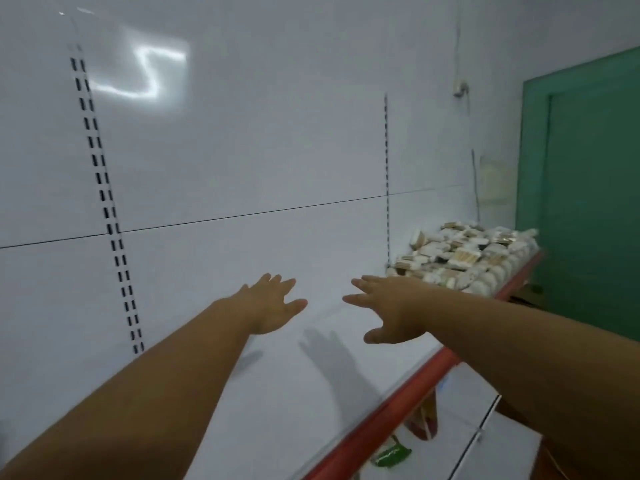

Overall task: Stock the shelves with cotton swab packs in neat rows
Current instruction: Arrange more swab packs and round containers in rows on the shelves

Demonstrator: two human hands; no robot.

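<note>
I see a long white shelf (284,393) with a red front edge, running right towards a green door (588,168). The only cotton swab packs (464,258) in view lie heaped at its far right end, loosely rather than in rows, so I judge most of the stocking is left. My left hand (273,306) and right hand (391,306) reach over the shelf, fingers spread, holding nothing.
</note>
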